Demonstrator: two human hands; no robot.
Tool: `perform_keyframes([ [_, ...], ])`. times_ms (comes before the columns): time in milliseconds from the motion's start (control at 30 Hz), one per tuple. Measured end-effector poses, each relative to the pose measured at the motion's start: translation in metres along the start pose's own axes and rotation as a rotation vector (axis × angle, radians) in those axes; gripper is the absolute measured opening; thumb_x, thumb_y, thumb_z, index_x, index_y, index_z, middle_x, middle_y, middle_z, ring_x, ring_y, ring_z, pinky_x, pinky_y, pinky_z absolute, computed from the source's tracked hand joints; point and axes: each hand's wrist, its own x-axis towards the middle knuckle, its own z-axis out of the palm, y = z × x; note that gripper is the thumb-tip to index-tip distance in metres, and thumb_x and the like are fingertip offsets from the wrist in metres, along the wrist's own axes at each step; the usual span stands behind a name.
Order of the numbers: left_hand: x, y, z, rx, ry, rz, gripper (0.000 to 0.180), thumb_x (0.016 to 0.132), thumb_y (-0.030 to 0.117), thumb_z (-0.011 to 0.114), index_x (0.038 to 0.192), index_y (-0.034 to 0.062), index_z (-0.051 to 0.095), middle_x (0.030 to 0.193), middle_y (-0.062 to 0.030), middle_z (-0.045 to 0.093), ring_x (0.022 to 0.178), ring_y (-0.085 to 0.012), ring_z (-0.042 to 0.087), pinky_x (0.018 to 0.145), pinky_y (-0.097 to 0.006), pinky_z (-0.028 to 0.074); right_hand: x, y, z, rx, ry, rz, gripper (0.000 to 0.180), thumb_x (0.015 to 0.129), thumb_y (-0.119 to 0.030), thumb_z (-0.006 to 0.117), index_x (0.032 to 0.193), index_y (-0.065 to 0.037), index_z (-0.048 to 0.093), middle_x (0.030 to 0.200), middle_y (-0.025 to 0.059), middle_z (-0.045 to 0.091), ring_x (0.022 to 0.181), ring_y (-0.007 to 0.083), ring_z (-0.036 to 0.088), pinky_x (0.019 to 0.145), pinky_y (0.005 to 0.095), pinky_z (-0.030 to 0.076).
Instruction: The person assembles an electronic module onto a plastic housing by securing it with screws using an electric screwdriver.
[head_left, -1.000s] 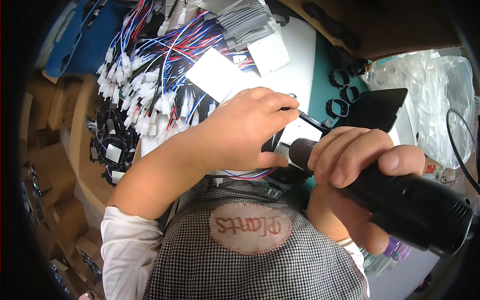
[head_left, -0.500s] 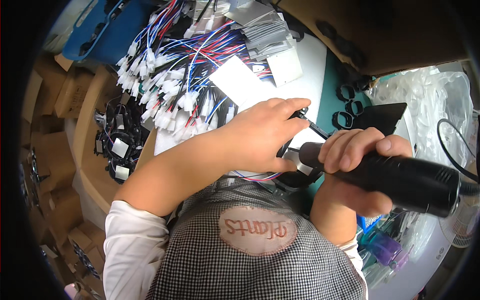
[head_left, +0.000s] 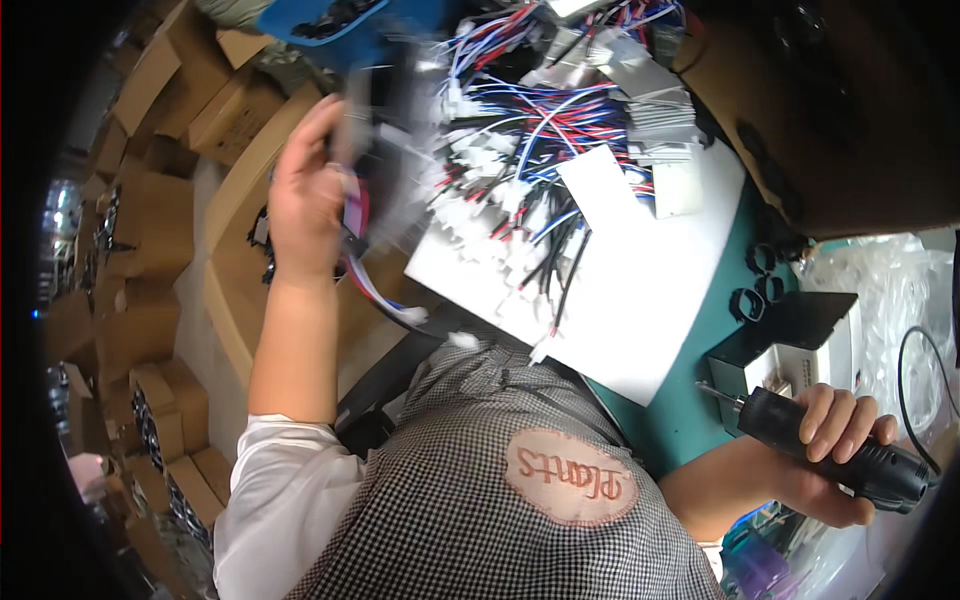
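left hand [head_left: 308,205] grip closed on blurred wired part [head_left: 372,160]; right hand [head_left: 835,445] grip wrapped around electric screwdriver [head_left: 830,452]

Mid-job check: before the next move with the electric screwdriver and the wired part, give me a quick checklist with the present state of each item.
1. Right hand wrapped firmly around the black electric screwdriver: ok.
2. Screwdriver bit clear of any workpiece, pointing over the green mat: ok.
3. Left hand has a secure hold on the wired part: cannot tell, it is motion-blurred.
4. Trailing wires from that part free of the wire bundle: cannot tell.
5. White sheet has a bare patch for working: ok.
6. Screwdriver cord out of the way, running to the right: ok.
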Motion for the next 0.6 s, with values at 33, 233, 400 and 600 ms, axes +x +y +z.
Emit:
perform_keyframes([
  [33, -0.007, -0.011, -0.031, -0.102, 0.135, -0.096, 0.058, 0.081, 0.035, 0.069, 0.125, 0.0004, 0.053, 0.117, -0.0097, 0.059, 0.106, -0.0181, 0.059, 0.088, -0.028, 0.047, -0.001, 0.001, -0.002, -0.035, 0.011, -0.006, 0.063, 0.071, -0.039, 0.08, 0.109, 0.0, 0.047, 0.075, 0.0066, 0.052, 0.057, 0.0159, 0.053, 0.055, 0.0277, 0.045],
  [233, -0.079, -0.105, -0.187, -0.171, 1.028, -0.632, 0.036, 0.092, 0.033, 0.06, 0.117, 0.0062, 0.058, 0.111, -0.009, 0.062, 0.094, -0.0191, 0.063, 0.08, -0.036, 0.053, -0.003, 0.006, -0.015, -0.038, 0.03, 0.035, 0.064, 0.073, -0.044, 0.077, 0.109, -0.001, 0.047, 0.074, 0.0059, 0.05, 0.058, 0.0154, 0.054, 0.054, 0.0278, 0.045],
  [400, -0.098, -0.135, -0.215, -0.236, 1.094, -0.628, 0.041, 0.086, 0.026, 0.07, 0.112, -0.003, 0.056, 0.107, -0.0151, 0.06, 0.092, -0.0235, 0.063, 0.077, -0.036, 0.058, -0.006, 0.004, -0.018, -0.075, 0.071, 0.029, 0.064, 0.076, -0.047, 0.074, 0.11, 0.0, 0.046, 0.073, 0.0061, 0.049, 0.057, 0.016, 0.053, 0.054, 0.0275, 0.044],
  [600, -0.023, -0.109, -0.142, -0.188, 0.682, -0.451, 0.039, 0.094, 0.02, 0.059, 0.117, -0.0101, 0.051, 0.118, -0.0211, 0.058, 0.097, -0.0237, 0.063, 0.085, -0.029, 0.056, -0.015, 0.014, -0.022, -0.126, 0.117, -0.002, 0.064, 0.081, -0.051, 0.067, 0.114, -0.001, 0.043, 0.074, 0.0095, 0.052, 0.052, 0.0183, 0.053, 0.047, 0.0295, 0.046],
])
